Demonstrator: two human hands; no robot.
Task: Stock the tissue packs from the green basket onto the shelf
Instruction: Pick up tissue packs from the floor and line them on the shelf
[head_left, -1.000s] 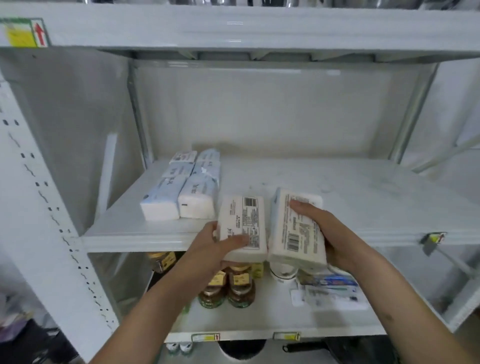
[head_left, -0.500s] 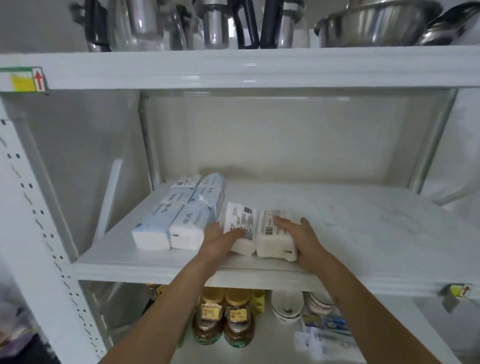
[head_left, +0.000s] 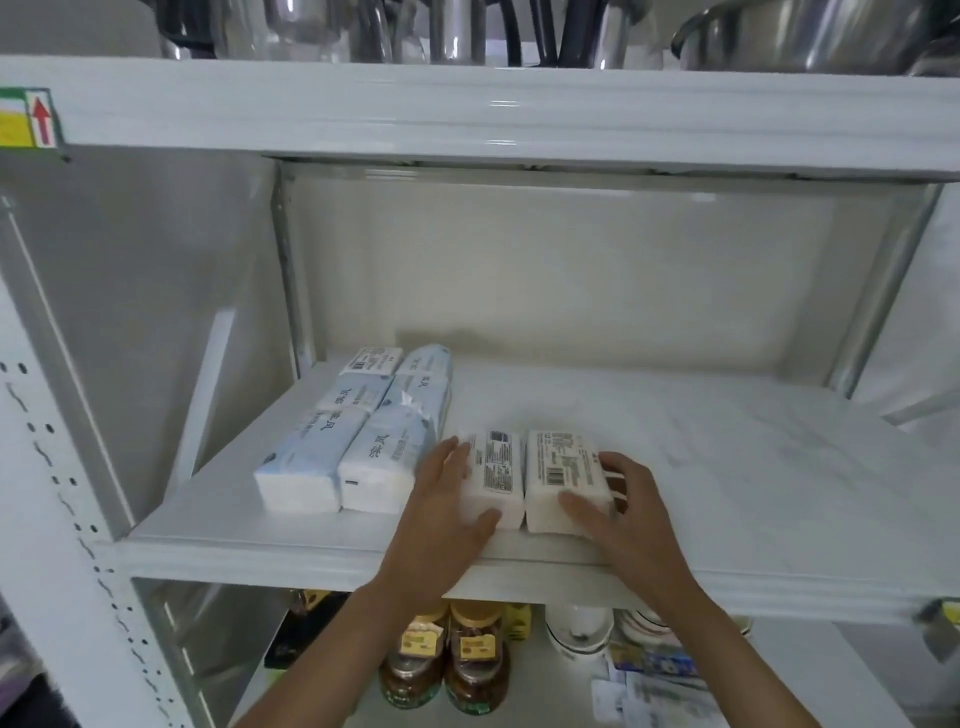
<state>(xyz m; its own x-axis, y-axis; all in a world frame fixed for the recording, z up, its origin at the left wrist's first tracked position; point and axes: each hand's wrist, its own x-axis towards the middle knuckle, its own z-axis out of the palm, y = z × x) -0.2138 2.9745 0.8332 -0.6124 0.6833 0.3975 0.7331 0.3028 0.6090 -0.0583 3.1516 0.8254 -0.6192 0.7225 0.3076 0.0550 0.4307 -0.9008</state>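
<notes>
Two white tissue packs lie flat on the middle shelf (head_left: 753, 467) near its front edge, side by side and touching along their long sides, with the printed barcode labels facing up. The left hand (head_left: 441, 514) holds the left pack (head_left: 496, 467): its fingers run along the pack's outer left side and its thumb lies across the near end, so the pack is clasped between them. The right hand (head_left: 628, 514) holds the right pack (head_left: 561, 467) the same way, with the fingers bent over the pack's right edge and the thumb pressed on the near end. Just beside the left hand, two rows of blue-and-white packs (head_left: 358, 441) run from the shelf's front toward the back wall, close to the left post. Below, on the lower shelf, stand two jars (head_left: 452, 670) with yellow lids, and white bowls (head_left: 576, 629) sit to their right. Metal pots (head_left: 805, 36) line the top shelf, and a label (head_left: 31, 118) with a red arrow is stuck on its front edge at the far left.
</notes>
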